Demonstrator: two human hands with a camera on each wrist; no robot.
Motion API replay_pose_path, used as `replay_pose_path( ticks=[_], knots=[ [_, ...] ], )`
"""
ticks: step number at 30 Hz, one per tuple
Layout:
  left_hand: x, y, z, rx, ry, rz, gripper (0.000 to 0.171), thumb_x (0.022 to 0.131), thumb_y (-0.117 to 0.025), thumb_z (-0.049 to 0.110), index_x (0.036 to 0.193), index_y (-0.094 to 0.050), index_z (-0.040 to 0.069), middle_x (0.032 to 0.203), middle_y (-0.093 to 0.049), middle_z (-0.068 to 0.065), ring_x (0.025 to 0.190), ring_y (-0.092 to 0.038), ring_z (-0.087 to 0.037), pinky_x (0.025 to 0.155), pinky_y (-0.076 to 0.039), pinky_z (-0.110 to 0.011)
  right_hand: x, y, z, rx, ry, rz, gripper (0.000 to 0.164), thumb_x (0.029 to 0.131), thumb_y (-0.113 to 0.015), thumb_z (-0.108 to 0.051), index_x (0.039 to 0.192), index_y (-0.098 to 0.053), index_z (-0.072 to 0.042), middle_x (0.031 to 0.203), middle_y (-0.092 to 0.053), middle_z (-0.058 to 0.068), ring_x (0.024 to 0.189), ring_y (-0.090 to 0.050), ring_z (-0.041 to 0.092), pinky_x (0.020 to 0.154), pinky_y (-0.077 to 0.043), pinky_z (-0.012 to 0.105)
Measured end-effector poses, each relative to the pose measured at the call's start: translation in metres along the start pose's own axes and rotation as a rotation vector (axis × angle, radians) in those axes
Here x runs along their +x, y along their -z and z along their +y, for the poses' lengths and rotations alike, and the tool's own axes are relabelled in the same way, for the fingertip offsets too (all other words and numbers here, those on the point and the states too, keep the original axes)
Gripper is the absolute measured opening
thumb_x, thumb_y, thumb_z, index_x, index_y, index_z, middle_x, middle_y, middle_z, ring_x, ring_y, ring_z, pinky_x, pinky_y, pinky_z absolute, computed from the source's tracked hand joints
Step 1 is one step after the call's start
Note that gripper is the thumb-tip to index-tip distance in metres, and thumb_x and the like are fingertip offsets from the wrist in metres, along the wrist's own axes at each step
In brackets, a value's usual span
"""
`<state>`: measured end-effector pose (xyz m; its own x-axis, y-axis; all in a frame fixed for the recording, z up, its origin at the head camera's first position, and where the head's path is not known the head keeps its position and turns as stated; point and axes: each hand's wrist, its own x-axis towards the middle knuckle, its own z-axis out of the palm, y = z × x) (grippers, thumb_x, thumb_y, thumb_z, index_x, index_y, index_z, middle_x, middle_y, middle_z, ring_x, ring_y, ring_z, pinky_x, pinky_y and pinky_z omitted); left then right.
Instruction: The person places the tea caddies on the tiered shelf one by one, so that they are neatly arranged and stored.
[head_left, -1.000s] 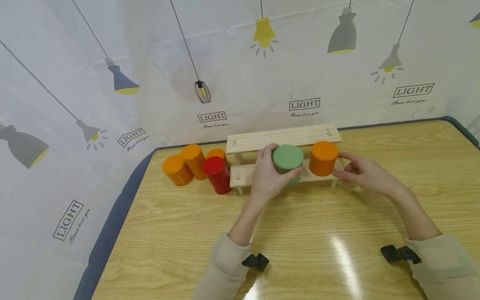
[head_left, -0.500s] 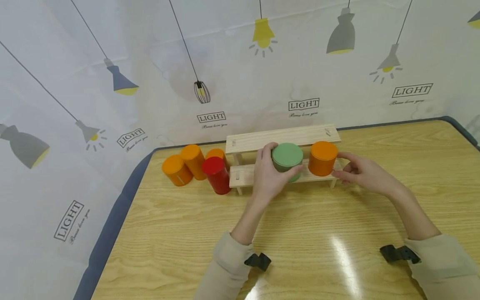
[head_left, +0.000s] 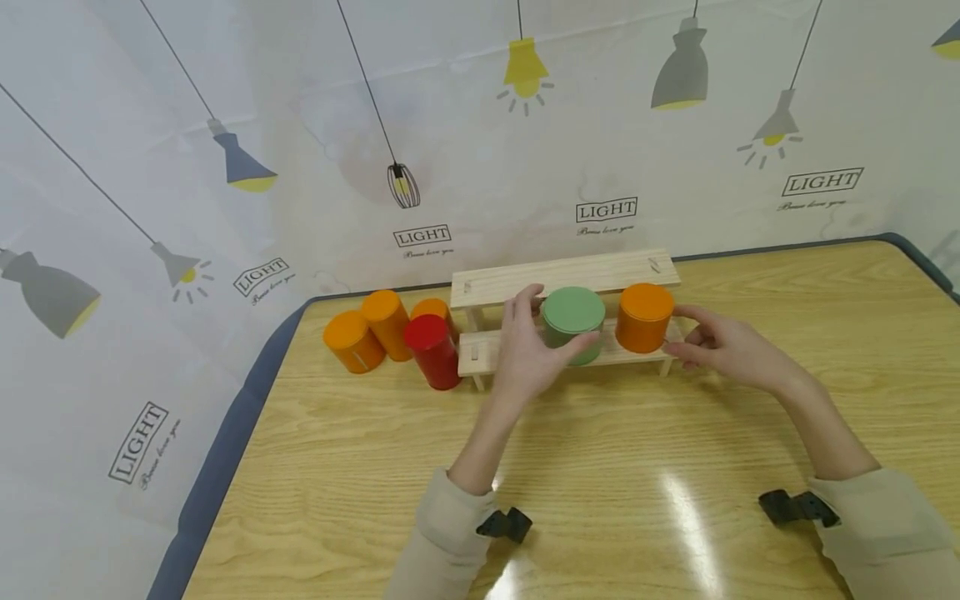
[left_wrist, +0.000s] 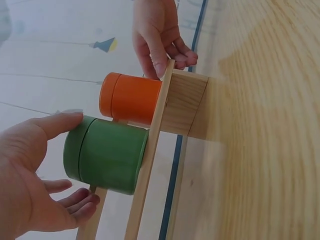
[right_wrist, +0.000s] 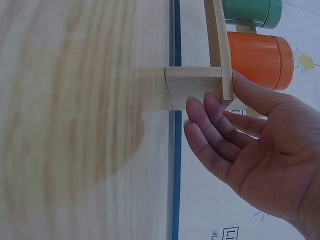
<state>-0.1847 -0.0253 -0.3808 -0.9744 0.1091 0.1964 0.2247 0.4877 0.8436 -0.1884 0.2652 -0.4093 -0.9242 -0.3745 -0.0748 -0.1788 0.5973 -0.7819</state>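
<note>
A green lidded canister (head_left: 573,325) stands on the lower board of a two-step wooden rack (head_left: 495,350). My left hand (head_left: 527,354) spreads around its left side; in the left wrist view the thumb tip lies by the lid and the other fingers are apart from the can. To the right, an orange canister (head_left: 645,318) stands on the same board. Beside the rack's right end is my right hand (head_left: 723,350), its fingers loosely bent. In the right wrist view its thumb (right_wrist: 255,95) is at the board's corner, close to the orange canister; contact is hard to tell.
Left of the rack, a red canister (head_left: 433,354) and several orange ones stand close together on the wooden table (head_left: 360,483). The rack's upper board (head_left: 562,279) lies behind. A printed white wall sheet (head_left: 480,133) rises at the table's back edge.
My left hand's fingers have spread and drawn left, off the green canister, which stays on the lower board. My right hand has stayed in place.
</note>
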Motion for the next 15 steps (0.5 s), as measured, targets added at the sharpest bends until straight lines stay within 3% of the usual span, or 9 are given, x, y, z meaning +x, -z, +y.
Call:
replay_pose_path(
  ticks=[10, 15],
  knots=[
    [-0.003, 0.024, -0.009, 0.036, -0.112, 0.005, 0.083, 0.082, -0.086, 0.030, 0.148, -0.041, 0.006, 0.139, -0.047, -0.013, 0.126, -0.048, -0.027, 0.101, -0.048, -0.045, 0.000, 0.000, -0.001, -0.003, 0.002, 0.003, 0.073, 0.102, -0.063, -0.027, 0.153, -0.026, 0.009, 0.097, -0.069, 0.013, 0.083, -0.068, 0.025, 0.072, -0.057, 0.037],
    [-0.006, 0.040, -0.020, 0.056, -0.148, 0.043, 0.077, 0.083, -0.084, 0.022, 0.145, -0.043, 0.005, 0.135, -0.050, -0.013, 0.125, -0.048, -0.028, 0.103, -0.046, -0.044, 0.001, 0.000, -0.001, -0.002, 0.004, 0.003, 0.073, 0.102, -0.063, -0.027, 0.153, -0.027, 0.009, 0.097, -0.069, 0.013, 0.083, -0.068, 0.025, 0.072, -0.057, 0.037]
  ],
)
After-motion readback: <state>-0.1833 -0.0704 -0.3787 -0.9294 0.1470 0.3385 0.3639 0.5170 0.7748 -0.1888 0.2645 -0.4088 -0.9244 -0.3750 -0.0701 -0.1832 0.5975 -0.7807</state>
